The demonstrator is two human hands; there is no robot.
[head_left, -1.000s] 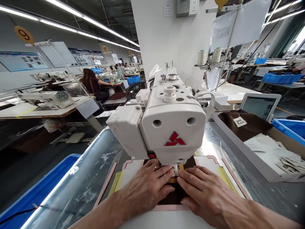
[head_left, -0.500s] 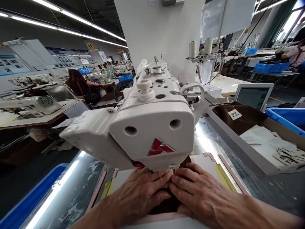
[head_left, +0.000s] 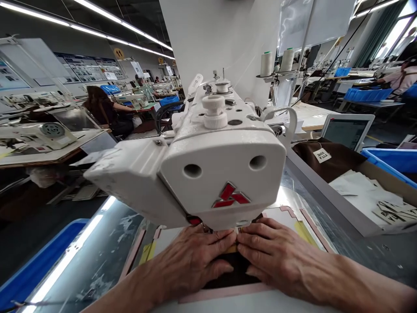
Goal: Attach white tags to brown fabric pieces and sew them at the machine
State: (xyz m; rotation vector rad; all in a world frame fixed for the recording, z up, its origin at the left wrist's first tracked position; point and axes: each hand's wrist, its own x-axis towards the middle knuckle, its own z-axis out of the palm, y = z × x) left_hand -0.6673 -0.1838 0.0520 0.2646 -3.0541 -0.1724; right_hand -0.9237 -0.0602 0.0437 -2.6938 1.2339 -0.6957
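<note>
Your left hand [head_left: 192, 261] & right hand [head_left: 276, 261] lie flat together on the dark brown fabric piece [head_left: 233, 271], right under the white sewing machine head [head_left: 215, 174]. Looks like positioning only, stitching not visible yet imo.

Left hand [head_left: 192, 261] and right hand [head_left: 276, 256] press flat on dark fabric [head_left: 236, 274] under the white sewing machine [head_left: 224, 174].

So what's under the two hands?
A dark brown fabric piece lies under the left hand and right hand, inside a pink-edged template. The sewing machine head hides the needle and the fingertips.
</note>
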